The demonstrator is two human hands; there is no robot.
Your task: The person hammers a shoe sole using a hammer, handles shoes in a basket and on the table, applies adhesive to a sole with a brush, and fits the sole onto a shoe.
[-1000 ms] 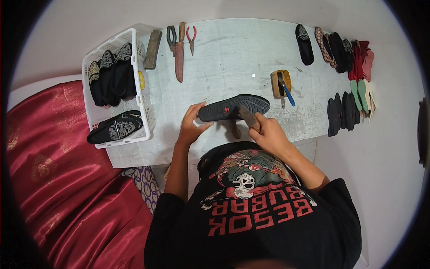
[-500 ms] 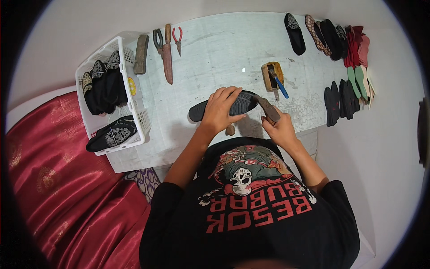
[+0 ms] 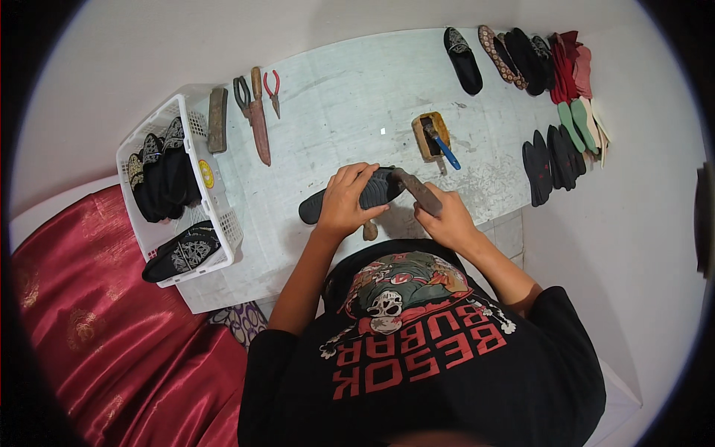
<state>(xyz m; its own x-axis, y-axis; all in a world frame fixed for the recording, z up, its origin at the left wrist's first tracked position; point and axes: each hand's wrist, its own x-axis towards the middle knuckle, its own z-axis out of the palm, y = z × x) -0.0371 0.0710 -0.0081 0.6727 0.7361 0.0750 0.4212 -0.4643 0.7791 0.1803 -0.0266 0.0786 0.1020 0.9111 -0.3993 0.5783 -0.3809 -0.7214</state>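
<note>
A black shoe sole (image 3: 378, 191) with a ridged tread lies tread up near the table's front edge. My left hand (image 3: 348, 201) grips it around the middle, fingers across the top and thumb on the near side. My right hand (image 3: 449, 221) is closed round a worn brown bar-shaped tool (image 3: 421, 195); I cannot make out its exact kind. The tool's dark narrow end meets the sole's right end. Just below my left thumb sits a small brown lump (image 3: 370, 231), partly hidden.
At left, a white plastic basket (image 3: 220, 216) holds black embroidered shoes. Behind it lie a dark bar (image 3: 217, 121), a sheathed knife (image 3: 259, 130) and red-handled pliers (image 3: 274, 93). A glue-stained container (image 3: 421, 135) holds a blue-handled brush (image 3: 445, 151). Shoes (image 3: 463, 63) and black soles (image 3: 536, 167) line the right.
The whole view has shifted, so the table's things appear farther left and mostly lower. Both hands keep their hold, and the tool's dark end stays at the sole's right end.
</note>
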